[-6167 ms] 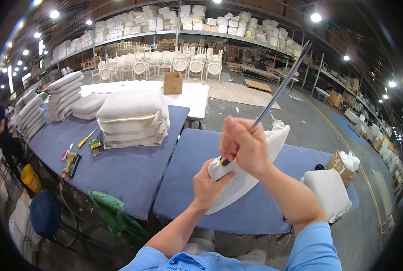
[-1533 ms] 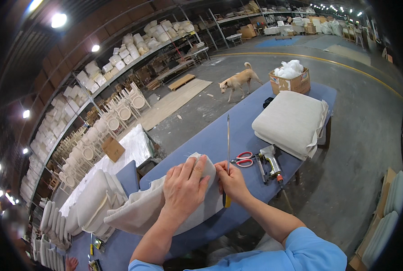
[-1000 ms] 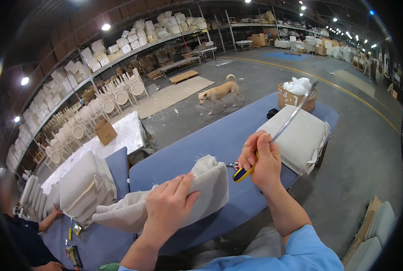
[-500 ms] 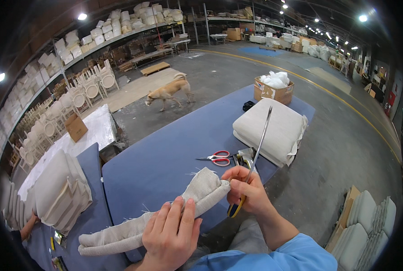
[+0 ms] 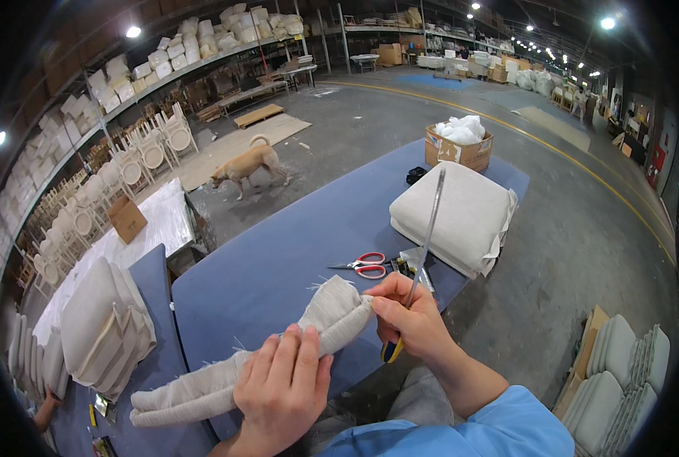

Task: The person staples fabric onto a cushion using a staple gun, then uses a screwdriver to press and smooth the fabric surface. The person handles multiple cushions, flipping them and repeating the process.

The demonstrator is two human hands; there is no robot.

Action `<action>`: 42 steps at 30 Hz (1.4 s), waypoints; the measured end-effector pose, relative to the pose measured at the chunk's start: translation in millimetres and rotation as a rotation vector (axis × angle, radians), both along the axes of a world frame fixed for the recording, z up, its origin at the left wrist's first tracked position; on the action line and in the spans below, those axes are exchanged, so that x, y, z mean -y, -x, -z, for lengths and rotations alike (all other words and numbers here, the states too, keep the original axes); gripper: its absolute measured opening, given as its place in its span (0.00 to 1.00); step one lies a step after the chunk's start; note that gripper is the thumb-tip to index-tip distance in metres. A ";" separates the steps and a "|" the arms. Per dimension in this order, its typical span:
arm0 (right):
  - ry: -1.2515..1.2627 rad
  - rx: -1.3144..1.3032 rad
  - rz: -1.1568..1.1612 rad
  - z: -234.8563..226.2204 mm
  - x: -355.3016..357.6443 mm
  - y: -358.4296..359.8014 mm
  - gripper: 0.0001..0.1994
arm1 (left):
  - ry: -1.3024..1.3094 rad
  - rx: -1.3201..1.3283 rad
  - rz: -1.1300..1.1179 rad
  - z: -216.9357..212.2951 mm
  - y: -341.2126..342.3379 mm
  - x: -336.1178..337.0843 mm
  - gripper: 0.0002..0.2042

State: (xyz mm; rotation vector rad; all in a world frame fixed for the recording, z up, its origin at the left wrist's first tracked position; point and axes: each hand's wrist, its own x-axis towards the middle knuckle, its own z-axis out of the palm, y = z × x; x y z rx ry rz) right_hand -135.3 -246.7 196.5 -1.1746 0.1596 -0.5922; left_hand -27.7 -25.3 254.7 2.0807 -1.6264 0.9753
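Left hand (image 5: 282,381) lies outstretched over fabric-covered cushion (image 5: 191,396); right hand (image 5: 409,318) pinches its corner (image 5: 361,306) and holds screwdriver (image 5: 431,225) — corner apparently gathered, frayed edge (image 5: 210,373) seemingly unfinished.

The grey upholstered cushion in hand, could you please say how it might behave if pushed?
The cushion looks padded, so it would probably yield under the left hand. Seen narrow and edge-on, it might tip if released. Its frayed threads could snag.
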 end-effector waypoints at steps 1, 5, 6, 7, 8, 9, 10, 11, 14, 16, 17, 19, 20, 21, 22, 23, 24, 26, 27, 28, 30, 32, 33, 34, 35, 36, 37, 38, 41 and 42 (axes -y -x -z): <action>0.027 -0.021 0.018 -3.1 1.5 -1.9 0.07 | 0.008 -0.012 -0.007 -2.2 -4.5 3.3 0.20; 0.058 0.158 0.096 -10.1 25.6 -13.8 0.16 | 0.059 -0.039 -0.014 -9.6 -26.3 15.9 0.19; 0.038 0.274 0.126 -20.9 32.6 -14.9 0.19 | 0.085 -0.068 -0.006 -12.2 -29.8 18.1 0.17; 0.007 0.381 0.155 -34.7 37.2 -17.7 0.23 | 0.075 -0.082 -0.006 -12.6 -33.8 21.1 0.17; 0.095 0.423 0.194 -55.0 38.4 -19.5 0.25 | 0.068 -0.097 -0.004 -13.7 -36.9 22.7 0.17; 0.187 0.462 0.234 -78.5 39.8 -19.0 0.27 | 0.064 -0.113 0.002 -13.3 -38.3 24.6 0.17; 0.197 0.553 0.213 -99.8 40.9 -19.8 0.27 | 0.067 -0.110 0.001 -13.9 -38.9 23.6 0.16; 0.196 0.650 0.181 -119.2 41.4 -24.6 0.26 | 0.066 -0.099 -0.013 -14.8 -40.8 21.1 0.16; 0.353 0.948 0.066 -177.7 44.0 -14.5 0.26 | 0.082 -0.093 -0.022 -14.4 -45.6 20.1 0.15; 0.353 0.594 0.229 -131.3 34.6 -61.7 0.25 | 0.080 -0.101 -0.032 -13.4 -48.5 22.8 0.14; 0.363 0.505 0.236 -112.3 40.1 -70.4 0.25 | 0.067 -0.113 -0.043 -11.7 -49.9 25.5 0.13; 0.406 0.417 0.167 -104.7 41.2 -74.9 0.24 | 0.075 -0.121 -0.037 -9.6 -54.9 28.9 0.12; 0.430 0.424 0.091 -109.5 41.5 -73.1 0.23 | 0.087 -0.122 -0.027 -9.4 -57.3 28.9 0.11; 0.420 0.528 0.101 -117.9 46.4 -69.6 0.23 | 0.099 -0.123 -0.015 -10.3 -58.6 28.4 0.11; 0.400 0.637 0.113 -141.4 44.3 -63.2 0.23 | 0.117 -0.117 -0.017 -11.4 -60.0 29.0 0.11; 0.376 0.737 0.130 -152.6 43.8 -59.0 0.23 | 0.129 -0.118 -0.015 -11.7 -59.9 29.2 0.11; 0.397 0.700 0.122 -146.9 44.5 -61.7 0.23 | 0.141 -0.119 -0.012 -11.9 -60.0 29.9 0.10; 0.439 0.621 0.098 -120.0 37.6 -76.3 0.23 | 0.120 -0.126 -0.018 -13.7 -61.8 31.3 0.11; 0.460 0.575 0.085 -103.9 32.2 -84.5 0.23 | 0.109 -0.137 -0.021 -12.4 -63.1 31.1 0.11; 0.491 0.546 0.071 -100.3 26.1 -89.7 0.24 | 0.104 -0.128 -0.031 -14.0 -66.0 32.0 0.11; 0.490 0.538 0.076 -103.5 30.0 -91.5 0.24 | 0.094 -0.111 -0.050 -15.2 -73.7 33.6 0.11; 0.414 0.565 0.126 -124.5 43.3 -80.0 0.23 | 0.101 -0.114 -0.041 -13.6 -73.3 33.0 0.11; 0.404 0.686 0.093 -136.8 51.2 -73.5 0.23 | 0.105 -0.114 -0.037 -13.7 -73.0 34.1 0.11; 0.386 0.799 0.056 -149.0 57.9 -66.9 0.22 | 0.117 -0.111 -0.036 -13.2 -72.2 34.4 0.11; 0.367 0.911 0.019 -159.0 63.8 -61.5 0.22 | 0.128 -0.109 -0.033 -12.8 -70.8 35.1 0.11; 0.362 0.880 0.011 -151.4 61.6 -65.1 0.21 | 0.140 -0.107 -0.031 -12.0 -70.2 35.8 0.11; 0.357 0.848 0.001 -143.6 60.9 -70.3 0.21 | 0.119 -0.102 -0.042 -10.6 -72.1 36.5 0.11; 0.365 0.693 0.011 -116.1 46.4 -90.5 0.21 | 0.100 -0.078 -0.061 -14.5 -75.4 34.2 0.12; 0.321 0.569 0.017 -116.3 55.1 -89.3 0.20 | 0.114 -0.093 -0.057 -13.6 -75.6 36.6 0.12; 0.326 0.626 0.080 -129.2 59.5 -83.2 0.19 | 0.116 -0.103 -0.058 -13.0 -76.2 35.5 0.13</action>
